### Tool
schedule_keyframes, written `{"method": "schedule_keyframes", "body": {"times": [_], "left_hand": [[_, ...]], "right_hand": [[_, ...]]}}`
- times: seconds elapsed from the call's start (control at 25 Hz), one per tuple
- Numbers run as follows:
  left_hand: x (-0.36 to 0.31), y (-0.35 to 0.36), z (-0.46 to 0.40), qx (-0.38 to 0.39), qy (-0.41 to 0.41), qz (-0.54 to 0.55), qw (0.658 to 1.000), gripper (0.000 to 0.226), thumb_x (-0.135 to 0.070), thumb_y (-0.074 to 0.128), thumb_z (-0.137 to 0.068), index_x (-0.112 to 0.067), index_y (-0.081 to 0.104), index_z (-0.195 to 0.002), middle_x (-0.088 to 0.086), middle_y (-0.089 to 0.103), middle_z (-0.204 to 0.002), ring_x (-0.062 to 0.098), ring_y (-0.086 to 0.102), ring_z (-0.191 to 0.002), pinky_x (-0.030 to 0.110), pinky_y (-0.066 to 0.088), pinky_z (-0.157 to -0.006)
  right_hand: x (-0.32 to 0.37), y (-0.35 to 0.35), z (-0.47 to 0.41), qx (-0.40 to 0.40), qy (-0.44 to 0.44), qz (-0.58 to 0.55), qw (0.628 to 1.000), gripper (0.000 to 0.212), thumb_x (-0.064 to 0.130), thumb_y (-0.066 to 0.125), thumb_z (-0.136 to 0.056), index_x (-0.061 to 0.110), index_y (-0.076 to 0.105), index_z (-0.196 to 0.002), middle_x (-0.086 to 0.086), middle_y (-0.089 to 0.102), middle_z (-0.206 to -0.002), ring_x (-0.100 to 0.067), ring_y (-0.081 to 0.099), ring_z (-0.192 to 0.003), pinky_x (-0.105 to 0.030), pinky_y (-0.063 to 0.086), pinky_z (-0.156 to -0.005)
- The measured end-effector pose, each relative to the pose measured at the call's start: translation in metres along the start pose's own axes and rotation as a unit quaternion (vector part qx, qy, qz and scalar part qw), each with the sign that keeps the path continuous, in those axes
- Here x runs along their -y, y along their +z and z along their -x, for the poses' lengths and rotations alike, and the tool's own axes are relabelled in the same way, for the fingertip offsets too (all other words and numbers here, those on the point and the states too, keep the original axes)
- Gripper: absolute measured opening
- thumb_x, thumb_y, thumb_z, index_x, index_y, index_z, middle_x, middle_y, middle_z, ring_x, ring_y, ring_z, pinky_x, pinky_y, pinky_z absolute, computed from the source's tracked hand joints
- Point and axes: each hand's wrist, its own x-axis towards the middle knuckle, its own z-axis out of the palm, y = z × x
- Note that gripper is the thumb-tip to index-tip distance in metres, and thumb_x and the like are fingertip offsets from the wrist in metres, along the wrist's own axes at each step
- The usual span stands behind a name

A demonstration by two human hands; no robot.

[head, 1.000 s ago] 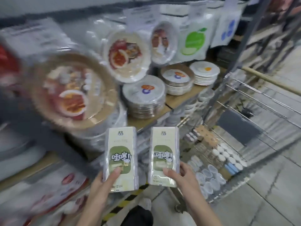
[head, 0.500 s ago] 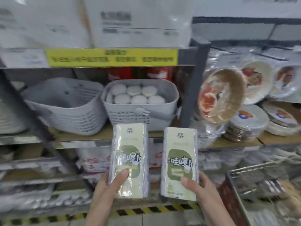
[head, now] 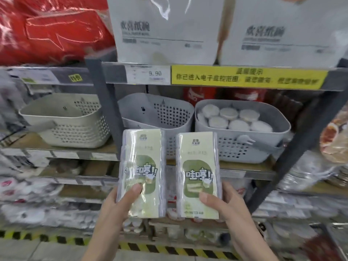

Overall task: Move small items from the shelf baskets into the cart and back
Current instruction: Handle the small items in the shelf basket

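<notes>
— What have you got in your hands?

— Two plastic-wrapped green packs, one each. My left hand (head: 114,206) grips the left pack (head: 141,172) near its bottom, thumb curled across the front. My right hand (head: 224,206) holds the right pack (head: 198,174) the same way, thumb on the green label. Both packs stand upright, side by side, just apart, held up in front of the shelf (head: 244,167).

— And the baskets?

— Three sit on the wooden shelf behind the packs. The cream basket (head: 66,121) is off to the left, past a grey upright post (head: 105,102). The middle grey basket (head: 160,113) is right behind the left pack; I cannot tell whether anything lies in it. The right grey basket (head: 243,140) holds round white lidded cups (head: 235,119), and a pale fork (head: 246,141) hangs on its front wall.

— Anything above?

— A yellow notice strip (head: 248,77) and a price tag (head: 148,74) reading 9.90 on the shelf edge, white bags (head: 165,29) over that, red wrapped goods (head: 52,29) at the upper left.
</notes>
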Motion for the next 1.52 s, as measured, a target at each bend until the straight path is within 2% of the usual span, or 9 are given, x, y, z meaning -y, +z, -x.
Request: {"method": "schedule_keyframes", "body": {"times": [0.16,0.56,0.72,0.8,0.92,1.04,1.24,1.36,1.52], "left_hand": [[-0.012,-0.011,-0.021,-0.013,0.002,0.021,1.0,0.107,-0.076,0.078,-0.038,-0.024,0.055,-0.128,0.001,0.065,-0.121,0.028,0.058,-0.115,0.054,0.038,-0.103],[-0.046,0.001,-0.06,-0.036,0.058,0.029,0.997,0.089,-0.076,0.072,-0.051,-0.022,0.061,-0.121,0.001,0.067,-0.117,0.029,0.058,-0.115,0.054,0.036,-0.104],[-0.05,0.0,-0.069,-0.052,0.075,0.02,0.996,0.037,-0.048,0.066,-0.067,-0.029,0.061,-0.098,-0.029,0.068,-0.073,-0.013,0.062,-0.07,0.029,0.041,-0.077],[-0.058,0.008,-0.065,-0.056,0.071,0.012,0.996,0.031,-0.043,0.071,-0.067,-0.029,0.06,-0.092,-0.029,0.066,-0.065,-0.017,0.058,-0.056,0.025,0.036,-0.067],[-0.063,0.011,-0.067,-0.079,0.081,0.008,0.994,0.013,-0.033,0.066,-0.079,-0.027,0.055,-0.084,-0.028,0.063,-0.055,-0.016,0.056,-0.048,0.024,0.035,-0.064],[-0.067,0.009,-0.073,-0.063,0.088,-0.005,0.994,0.012,-0.034,0.065,-0.081,-0.028,0.058,-0.088,-0.025,0.067,-0.064,-0.013,0.061,-0.056,0.025,0.041,-0.073],[-0.079,0.01,-0.085,-0.029,0.109,-0.035,0.993,0.033,-0.04,0.073,-0.073,-0.023,0.064,-0.1,-0.015,0.073,-0.083,-0.002,0.068,-0.073,0.022,0.044,-0.068],[-0.082,0.013,-0.096,-0.008,0.124,-0.077,0.989,0.052,-0.051,0.07,-0.067,-0.019,0.065,-0.106,-0.006,0.074,-0.091,0.008,0.07,-0.08,0.018,0.049,-0.064],[-0.092,0.019,-0.117,0.004,0.126,-0.105,0.986,0.055,-0.051,0.069,-0.065,-0.016,0.064,-0.107,-0.003,0.074,-0.094,0.009,0.071,-0.083,0.015,0.051,-0.061]], "right_hand": [[0.026,0.014,-0.016,-0.024,-0.069,0.053,0.996,0.049,0.016,0.087,-0.063,0.028,0.06,-0.102,0.02,0.07,-0.087,0.004,0.066,-0.076,-0.009,0.048,-0.06],[0.088,0.025,-0.097,0.028,-0.113,0.113,0.987,0.031,0.02,0.081,-0.07,0.03,0.059,-0.089,0.026,0.067,-0.071,0.018,0.059,-0.067,0.0,0.04,-0.053],[0.103,0.033,-0.128,0.037,-0.113,0.109,0.987,0.024,0.023,0.075,-0.077,0.032,0.053,-0.074,0.029,0.057,-0.065,0.022,0.054,-0.055,0.0,0.038,-0.048],[0.115,0.04,-0.143,0.046,-0.112,0.116,0.986,0.014,0.03,0.075,-0.076,0.028,0.062,-0.081,0.026,0.064,-0.072,0.017,0.06,-0.068,-0.004,0.041,-0.054],[0.128,0.053,-0.169,0.059,-0.122,0.146,0.98,0.038,0.042,0.075,-0.074,0.024,0.067,-0.107,0.015,0.069,-0.103,-0.002,0.063,-0.097,-0.018,0.044,-0.077],[0.136,0.062,-0.197,0.037,-0.157,0.202,0.966,0.038,0.044,0.076,-0.071,0.032,0.064,-0.105,0.013,0.066,-0.111,-0.008,0.061,-0.102,-0.027,0.044,-0.089],[0.126,0.069,-0.236,0.046,-0.169,0.393,0.903,0.049,0.052,0.076,-0.066,0.033,0.063,-0.109,0.01,0.065,-0.114,-0.012,0.06,-0.1,-0.034,0.05,-0.09],[0.12,0.081,-0.254,0.079,-0.164,0.574,0.798,0.059,0.051,0.07,-0.072,0.029,0.058,-0.124,0.006,0.064,-0.118,-0.016,0.06,-0.101,-0.036,0.052,-0.085],[0.108,0.082,-0.272,0.075,-0.147,0.689,0.706,0.041,0.049,0.063,-0.075,0.024,0.063,-0.108,0.004,0.067,-0.102,-0.017,0.061,-0.096,-0.034,0.053,-0.079]]}}
